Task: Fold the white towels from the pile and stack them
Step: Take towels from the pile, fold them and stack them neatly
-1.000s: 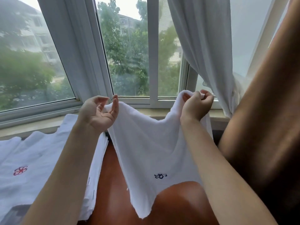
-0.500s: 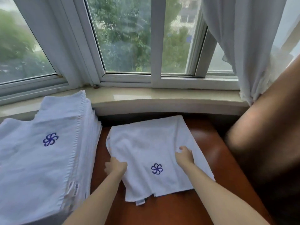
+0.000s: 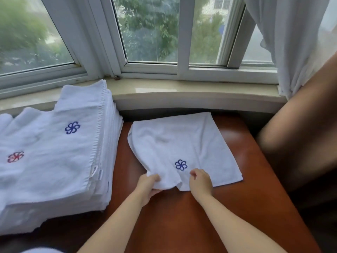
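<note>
left hand (image 3: 148,185) grip pinches the white towel (image 3: 182,143) near edge; right hand (image 3: 200,181) grip clamps it too.

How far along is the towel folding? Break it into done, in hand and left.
Done: a tall stack of folded towels sits at the left of the brown table.
In hand: one white towel with a blue emblem lies flat, and the left hand and right hand grip its near edge.
Left: folding this towel and adding it to the stack. No unfolded pile is in view, so the remaining count cannot be told.
</note>
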`<state>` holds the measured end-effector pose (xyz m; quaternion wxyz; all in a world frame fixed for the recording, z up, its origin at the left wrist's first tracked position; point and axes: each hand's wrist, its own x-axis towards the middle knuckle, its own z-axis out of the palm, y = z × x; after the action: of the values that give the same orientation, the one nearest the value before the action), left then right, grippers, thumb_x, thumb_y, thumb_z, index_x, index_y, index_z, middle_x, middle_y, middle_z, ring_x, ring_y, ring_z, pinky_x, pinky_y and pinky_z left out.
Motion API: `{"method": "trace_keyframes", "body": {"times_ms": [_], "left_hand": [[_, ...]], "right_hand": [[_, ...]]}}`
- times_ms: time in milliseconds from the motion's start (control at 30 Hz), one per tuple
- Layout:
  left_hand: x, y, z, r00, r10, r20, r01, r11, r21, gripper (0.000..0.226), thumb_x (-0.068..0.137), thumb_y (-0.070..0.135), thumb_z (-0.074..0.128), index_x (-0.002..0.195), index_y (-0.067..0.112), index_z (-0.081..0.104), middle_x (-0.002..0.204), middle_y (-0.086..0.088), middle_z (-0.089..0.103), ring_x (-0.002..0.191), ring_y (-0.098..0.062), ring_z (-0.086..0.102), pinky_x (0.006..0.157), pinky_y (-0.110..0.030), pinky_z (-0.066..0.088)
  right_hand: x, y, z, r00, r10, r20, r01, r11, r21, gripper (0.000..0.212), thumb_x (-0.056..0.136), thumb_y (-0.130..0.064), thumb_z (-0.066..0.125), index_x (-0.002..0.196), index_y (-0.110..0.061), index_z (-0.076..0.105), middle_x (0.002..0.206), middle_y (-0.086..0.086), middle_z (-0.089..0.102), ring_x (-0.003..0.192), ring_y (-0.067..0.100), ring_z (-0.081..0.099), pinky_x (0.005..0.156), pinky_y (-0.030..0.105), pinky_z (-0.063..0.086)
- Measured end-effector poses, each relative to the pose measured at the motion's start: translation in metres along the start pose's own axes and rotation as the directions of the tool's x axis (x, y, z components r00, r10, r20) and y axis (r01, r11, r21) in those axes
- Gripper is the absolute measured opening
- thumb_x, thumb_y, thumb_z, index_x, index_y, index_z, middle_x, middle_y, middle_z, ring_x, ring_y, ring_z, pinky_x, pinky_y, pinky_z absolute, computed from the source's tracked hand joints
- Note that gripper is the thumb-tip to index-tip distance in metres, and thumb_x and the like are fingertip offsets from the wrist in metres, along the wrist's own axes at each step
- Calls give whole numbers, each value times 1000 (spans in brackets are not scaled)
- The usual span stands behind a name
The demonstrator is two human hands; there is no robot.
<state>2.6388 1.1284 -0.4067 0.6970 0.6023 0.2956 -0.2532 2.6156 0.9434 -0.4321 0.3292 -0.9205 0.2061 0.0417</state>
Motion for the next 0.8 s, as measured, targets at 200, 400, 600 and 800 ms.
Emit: {"method": "trace_keyframes", "body": {"times_ms": [200, 400, 600, 800], "left_hand": [[-19, -20, -33, 969, -100, -225, 96, 995, -27, 20, 83, 0, 42, 89, 14, 54, 76, -7, 58, 36, -11, 43, 35, -13, 31], [-21, -25, -49, 975, -67, -211, 61, 997, -35, 23, 84, 12, 64, 107, 7, 62, 94, -13, 69, 76, -28, 66, 59, -30, 50], [-10, 17, -21, 978, 12, -208, -64, 967, -246, 42, 83, 2, 64, 124, -3, 56, 111, -21, 64, 80, -31, 63, 46, -26, 47], [11, 108, 3, 969, 154, -192, -210, 924, -320, 57, 83, 11, 67, 136, 8, 46, 130, -17, 52, 107, -30, 58, 68, -34, 56]], "right_hand": [[-11, 18, -10, 962, 259, -83, -261, 965, -11, 24, 90, -14, 45, 109, -17, 59, 113, 8, 62, 102, 28, 56, 83, 34, 46], [5, 33, -34, 669, 711, -215, -577, 680, 452, 65, 81, -14, 63, 138, -10, 32, 142, 19, 30, 125, 39, 33, 103, 48, 33], [43, 25, -62, 577, 810, 105, -522, 267, 810, 56, 87, -18, 61, 136, -1, 40, 138, 20, 46, 120, 38, 51, 96, 44, 45], [83, -3, -101, 545, 819, -177, -396, 438, 807, 39, 100, -28, 36, 120, -2, 55, 131, 21, 50, 115, 42, 51, 96, 46, 39]]}}
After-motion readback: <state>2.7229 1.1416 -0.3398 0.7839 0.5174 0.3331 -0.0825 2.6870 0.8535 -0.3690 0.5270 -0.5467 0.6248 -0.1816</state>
